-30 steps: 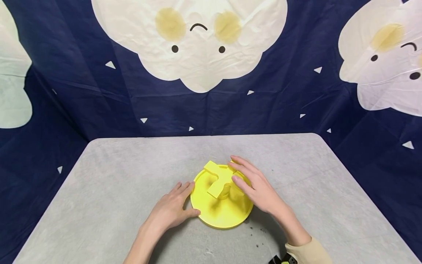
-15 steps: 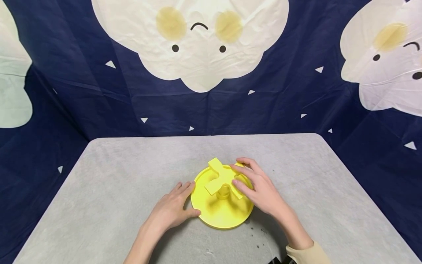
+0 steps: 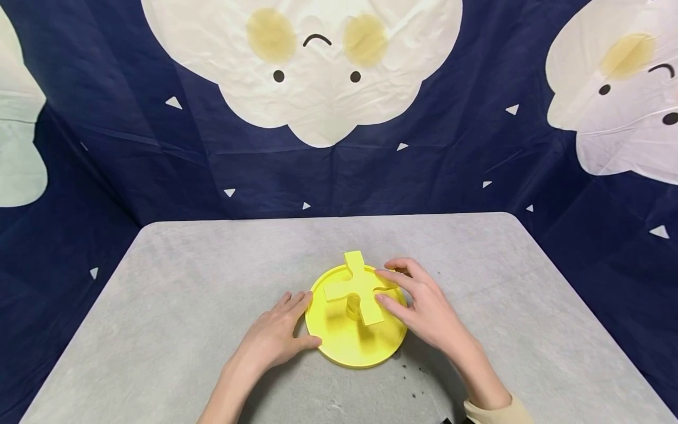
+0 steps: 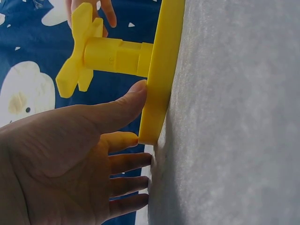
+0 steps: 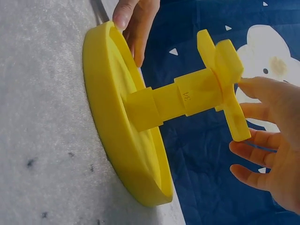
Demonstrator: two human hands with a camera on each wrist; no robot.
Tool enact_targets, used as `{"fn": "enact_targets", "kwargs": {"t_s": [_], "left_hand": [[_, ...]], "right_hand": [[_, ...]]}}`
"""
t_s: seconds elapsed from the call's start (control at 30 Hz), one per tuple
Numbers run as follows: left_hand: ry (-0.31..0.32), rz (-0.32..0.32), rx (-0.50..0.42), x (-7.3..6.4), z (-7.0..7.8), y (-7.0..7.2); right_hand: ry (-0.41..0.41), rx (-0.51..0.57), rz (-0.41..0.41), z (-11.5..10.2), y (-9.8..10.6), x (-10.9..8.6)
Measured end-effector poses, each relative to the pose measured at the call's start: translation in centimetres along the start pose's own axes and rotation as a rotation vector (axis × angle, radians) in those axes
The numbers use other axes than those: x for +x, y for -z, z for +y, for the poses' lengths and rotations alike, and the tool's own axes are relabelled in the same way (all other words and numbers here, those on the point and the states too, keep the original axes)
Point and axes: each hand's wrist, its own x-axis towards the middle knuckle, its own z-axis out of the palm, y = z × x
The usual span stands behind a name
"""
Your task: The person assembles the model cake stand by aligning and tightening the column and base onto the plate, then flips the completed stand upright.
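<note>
A round yellow base (image 3: 352, 350) with a raised rim lies flat on the table. From its middle rises a stepped yellow post (image 5: 168, 101), topped by a yellow cross-shaped handle (image 3: 362, 287) with flat arms. My left hand (image 3: 278, 337) rests at the base's left side, its thumb and forefinger touching the rim and its other fingers extended, as the left wrist view shows. At the cross's right side, my right hand (image 3: 426, 301) has its thumb and bent fingers around one arm, which is partly hidden by them.
The grey table (image 3: 222, 253) has a few dark specks (image 3: 414, 395) near the base's right front. A navy cloth (image 3: 265, 171) with cloud prints surrounds the table at the back and sides.
The cross-shaped handle has turned clockwise as seen from above, and my right hand has moved slightly toward me with its fingers bending more. The base and my left hand have stayed put.
</note>
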Motion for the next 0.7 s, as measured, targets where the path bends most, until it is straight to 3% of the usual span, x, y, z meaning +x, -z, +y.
{"fn": "enact_targets", "kwargs": {"t_s": [0.37, 0.7], "left_hand": [[-0.004, -0.001, 0.008, 0.03, 0.04, -0.04], [-0.003, 0.007, 0.004, -0.1, -0.04, -0.02]], "right_hand": [[0.027, -0.052, -0.013, -0.02, 0.66, -0.22], [0.037, -0.009, -0.024, -0.42, 0.87, -0.3]]}}
